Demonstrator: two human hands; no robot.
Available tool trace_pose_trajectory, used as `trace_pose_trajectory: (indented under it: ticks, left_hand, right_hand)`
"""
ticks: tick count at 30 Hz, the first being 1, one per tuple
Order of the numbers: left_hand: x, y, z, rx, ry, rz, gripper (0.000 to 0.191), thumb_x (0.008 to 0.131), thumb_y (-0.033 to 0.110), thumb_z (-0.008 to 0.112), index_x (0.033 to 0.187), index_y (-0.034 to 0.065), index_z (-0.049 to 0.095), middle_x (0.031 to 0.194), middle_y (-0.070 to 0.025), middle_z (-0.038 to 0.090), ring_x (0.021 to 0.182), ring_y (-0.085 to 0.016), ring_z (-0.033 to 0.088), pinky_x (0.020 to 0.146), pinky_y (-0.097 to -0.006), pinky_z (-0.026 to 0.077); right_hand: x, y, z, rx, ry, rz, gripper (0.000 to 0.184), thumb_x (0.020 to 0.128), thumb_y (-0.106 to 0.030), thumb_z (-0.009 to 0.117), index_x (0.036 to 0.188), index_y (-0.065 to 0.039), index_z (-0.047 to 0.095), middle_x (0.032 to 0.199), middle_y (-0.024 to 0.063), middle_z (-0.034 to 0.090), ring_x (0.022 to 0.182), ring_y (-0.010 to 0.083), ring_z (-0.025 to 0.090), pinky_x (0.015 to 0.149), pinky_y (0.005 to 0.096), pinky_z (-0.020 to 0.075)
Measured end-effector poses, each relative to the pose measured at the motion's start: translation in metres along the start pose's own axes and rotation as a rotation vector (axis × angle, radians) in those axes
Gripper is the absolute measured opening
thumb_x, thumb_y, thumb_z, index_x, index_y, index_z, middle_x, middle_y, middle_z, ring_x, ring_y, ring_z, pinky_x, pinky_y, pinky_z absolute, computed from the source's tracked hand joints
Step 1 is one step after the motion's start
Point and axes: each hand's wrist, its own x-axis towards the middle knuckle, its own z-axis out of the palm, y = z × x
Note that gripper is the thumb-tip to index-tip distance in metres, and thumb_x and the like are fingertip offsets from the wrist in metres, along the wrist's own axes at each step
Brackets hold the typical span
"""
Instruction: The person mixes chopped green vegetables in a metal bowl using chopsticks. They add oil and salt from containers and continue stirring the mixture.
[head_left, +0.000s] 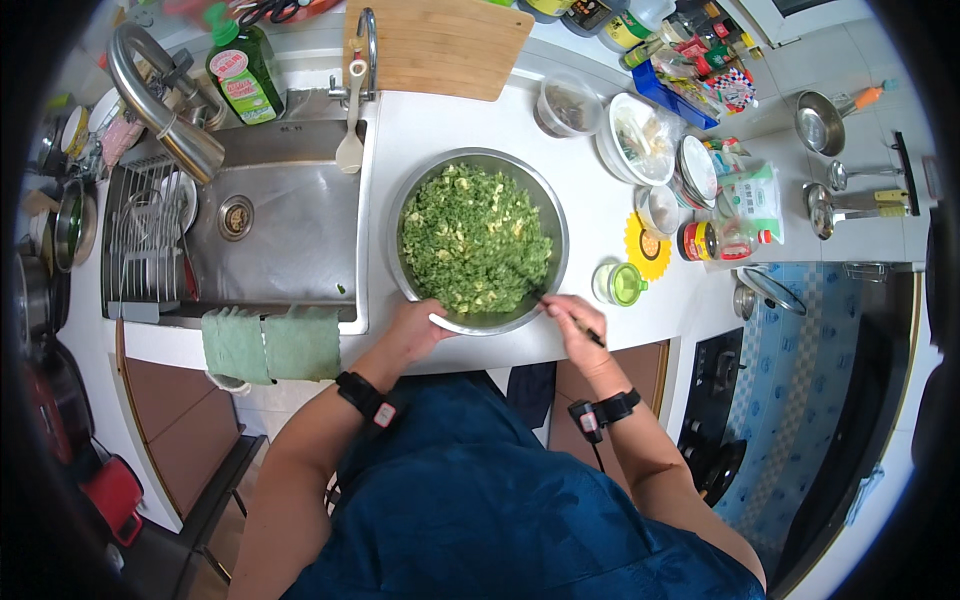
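Observation:
A wide stainless steel bowl (561, 217) stands on the white countertop in front of me. It holds a finely chopped green filling (472, 240) with pale yellow bits that look like scrambled egg. My left hand (414, 330) grips the bowl's near left rim, thumb over the edge. In my right hand (581, 328), at the near right rim, is a dark slim utensil (589, 330), possibly chopsticks. Its far end reaches into the greens, where it is blurred and partly buried.
Left of the bowl is a steel sink (285, 217) with a faucet (191, 142) and dish rack (142, 240). A wooden cutting board (442, 49) leans behind. To the right are a green-lidded jar (619, 284), a plastic tub (568, 106), bowls (634, 142) and a sunflower mat (646, 247).

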Motion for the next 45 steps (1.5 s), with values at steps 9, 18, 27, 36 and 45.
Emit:
trace_pose_trajectory:
  ticks: [9, 18, 27, 36, 45]
  left_hand:
    - [-0.005, 0.022, -0.014, 0.082, -0.147, -0.241, 0.045, 0.082, 0.007, 0.049, 0.126, -0.0009, 0.043, 0.12, -0.0197, 0.056, 0.106, -0.038, 0.06, 0.087, -0.0522, 0.051]
    - [-0.007, 0.022, 0.003, 0.212, -0.033, -0.118, 0.053, 0.08, 0.001, 0.047, 0.132, 0.0005, 0.035, 0.121, -0.0196, 0.054, 0.105, -0.041, 0.06, 0.082, -0.053, 0.055]
    - [-0.002, 0.009, 0.001, 0.174, -0.038, -0.124, 0.059, 0.079, 0.0, 0.044, 0.137, 0.0025, 0.031, 0.129, -0.0204, 0.049, 0.109, -0.042, 0.058, 0.086, -0.0551, 0.053]
    - [-0.008, 0.008, 0.007, 0.15, -0.047, -0.066, 0.061, 0.078, -0.003, 0.045, 0.137, 0.0017, 0.031, 0.133, -0.0199, 0.045, 0.111, -0.043, 0.056, 0.086, -0.0574, 0.052]
    - [-0.003, -0.001, 0.009, 0.174, -0.005, -0.069, 0.048, 0.079, 0.0, 0.047, 0.127, -0.0013, 0.041, 0.12, -0.02, 0.054, 0.097, -0.04, 0.062, 0.079, -0.0532, 0.055]
  right_hand:
    - [0.008, -0.002, 0.007, -0.129, 0.117, -0.075, 0.014, 0.088, -0.004, 0.062, 0.099, 0.0, 0.068, 0.096, 0.0148, 0.067, 0.089, 0.0253, 0.064, 0.081, 0.0303, 0.0502]
    - [0.027, 0.008, -0.007, -0.072, 0.2, -0.013, 0.015, 0.089, -0.006, 0.06, 0.099, 0.001, 0.069, 0.091, 0.0125, 0.068, 0.081, 0.0214, 0.064, 0.076, 0.0292, 0.0506]
    - [0.01, -0.049, 0.043, 0.091, -0.064, -0.092, 0.015, 0.086, -0.003, 0.063, 0.099, 0.001, 0.069, 0.093, 0.0147, 0.068, 0.085, 0.026, 0.065, 0.077, 0.0309, 0.0507]
    - [0.067, -0.003, -0.025, 0.069, 0.037, 0.04, 0.017, 0.091, -0.008, 0.058, 0.103, 0.002, 0.067, 0.093, 0.0121, 0.067, 0.084, 0.0179, 0.065, 0.078, 0.0271, 0.051]
    - [0.062, -0.021, 0.029, 0.226, -0.135, 0.094, 0.017, 0.092, -0.009, 0.058, 0.103, 0.002, 0.067, 0.097, 0.0118, 0.068, 0.087, 0.0189, 0.067, 0.08, 0.0282, 0.0539]
